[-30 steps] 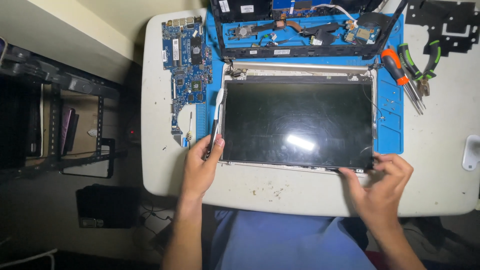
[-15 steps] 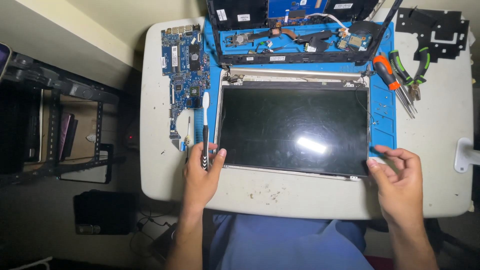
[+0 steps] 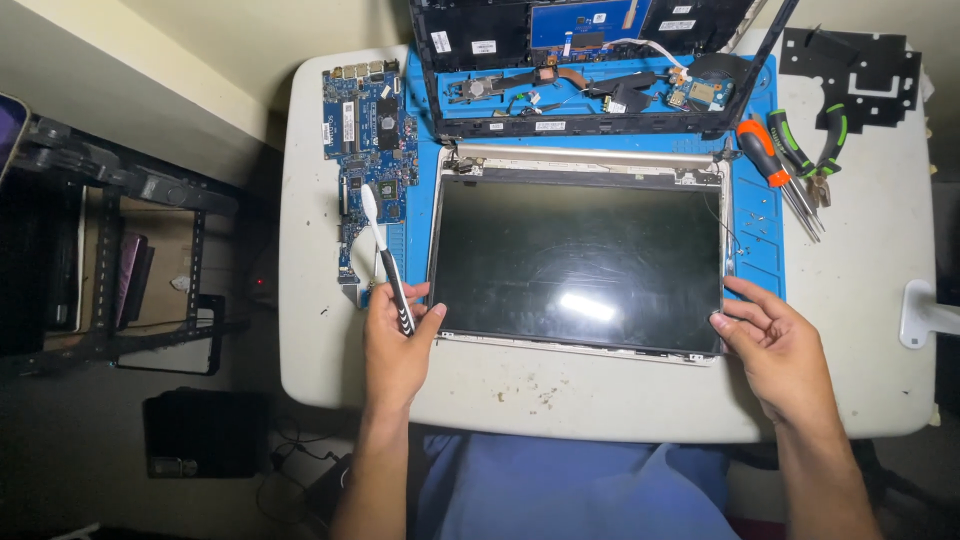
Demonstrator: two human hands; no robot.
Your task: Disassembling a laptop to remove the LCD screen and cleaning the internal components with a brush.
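Holding the laptop screen panel [image 3: 580,262] by its two lower corners, I keep it flat in its silver lid frame on the blue work mat [image 3: 760,235]. My left hand [image 3: 398,345] grips a black-and-white brush [image 3: 385,258] against the palm, its bristled head pointing away over the mat, while the thumb and fingertips rest at the panel's lower left corner. My right hand [image 3: 775,345] is half open and holds nothing; its fingers curl to touch the lower right corner.

To do this well, I judge that pressure belongs only on the thin border, never on the dark glass, and that both corners should come up evenly so the panel does not twist. The brush makes my left grip clumsy, so that side deserves extra care.

The panel's near edge overhangs the mat onto the white table [image 3: 620,400], which gives my fingers room underneath. Behind it, the hinges sit just beside the opened laptop base [image 3: 590,60], so there is little room that way. The green circuit board [image 3: 365,140] lies near the left, the orange screwdriver [image 3: 775,165] and green pliers [image 3: 815,150] near the right. Toward me the table is bare but speckled with crumbs.
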